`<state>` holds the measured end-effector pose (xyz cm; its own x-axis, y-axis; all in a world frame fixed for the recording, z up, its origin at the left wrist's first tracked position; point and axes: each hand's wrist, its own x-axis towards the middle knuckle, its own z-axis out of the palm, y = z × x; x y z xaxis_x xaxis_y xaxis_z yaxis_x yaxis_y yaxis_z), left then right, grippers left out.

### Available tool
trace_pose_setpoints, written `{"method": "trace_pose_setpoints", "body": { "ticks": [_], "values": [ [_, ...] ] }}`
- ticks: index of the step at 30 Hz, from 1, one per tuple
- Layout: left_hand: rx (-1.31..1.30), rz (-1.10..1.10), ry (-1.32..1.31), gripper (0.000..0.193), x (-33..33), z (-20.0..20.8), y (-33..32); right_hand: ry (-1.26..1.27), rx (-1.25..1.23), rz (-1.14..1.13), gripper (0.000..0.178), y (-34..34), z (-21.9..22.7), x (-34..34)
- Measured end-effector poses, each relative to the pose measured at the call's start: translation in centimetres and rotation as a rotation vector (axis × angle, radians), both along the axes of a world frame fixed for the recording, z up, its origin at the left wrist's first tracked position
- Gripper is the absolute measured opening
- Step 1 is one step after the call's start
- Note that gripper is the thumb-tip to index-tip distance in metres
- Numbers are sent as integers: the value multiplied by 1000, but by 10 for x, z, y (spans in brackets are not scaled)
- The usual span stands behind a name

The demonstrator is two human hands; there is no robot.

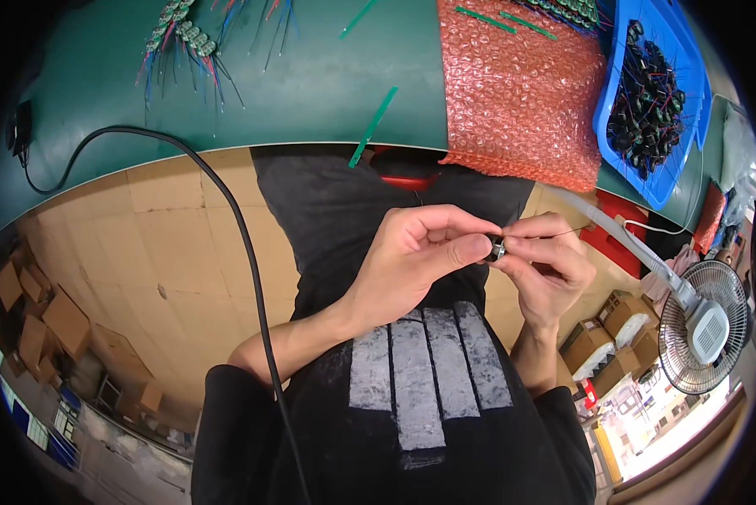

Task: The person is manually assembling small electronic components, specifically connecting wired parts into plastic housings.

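Above my lap, both hands meet around a small black round part with a silvery metal piece (496,248). My left hand (407,257) pinches it between thumb and forefinger from the left. From the right, the thumb and fingers of my right hand (553,259) close on the same part. Thin dark wires stick out near the right fingers. Much of the part is hidden by fingertips, so its exact kind cannot be made out. Ahead of the hands, a narrow green strip (373,126) lies over the front edge of the green table (310,97).
Pink bubble wrap (521,101) covers the table's right part. A blue bin (603,126) beside it holds many black wired parts (647,105). Small green circuit boards with wires (197,40) lie far left. A black cable (241,223) hangs at left; a fan (704,328) stands right.
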<state>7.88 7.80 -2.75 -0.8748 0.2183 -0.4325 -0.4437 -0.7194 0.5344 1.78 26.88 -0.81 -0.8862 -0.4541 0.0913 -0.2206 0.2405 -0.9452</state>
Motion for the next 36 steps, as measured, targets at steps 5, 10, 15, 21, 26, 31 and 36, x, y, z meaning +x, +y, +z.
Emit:
{"method": "trace_pose_setpoints", "body": {
  "ticks": [5,10,15,21,26,31,36],
  "values": [
    [-38,-65,-8,21,0,-1,-5,-38,94,103,27,2,7,-6],
    [-170,-40,15,21,0,-3,-1,198,321,175,30,-6,18,-13],
    [-588,1,208,27,1,-11,5,415,414,203,31,-5,12,-15],
    [-1352,47,542,27,5,-5,6,589,590,398,31,-12,22,-16],
    [-1258,-15,211,28,7,7,-16,737,734,444,21,-15,31,-61],
    [-96,158,-125,20,5,-4,-15,884,781,112,44,-29,47,-137],
    [-37,87,-115,19,-6,18,-1,436,352,185,41,-6,45,-67]
  ]
}}
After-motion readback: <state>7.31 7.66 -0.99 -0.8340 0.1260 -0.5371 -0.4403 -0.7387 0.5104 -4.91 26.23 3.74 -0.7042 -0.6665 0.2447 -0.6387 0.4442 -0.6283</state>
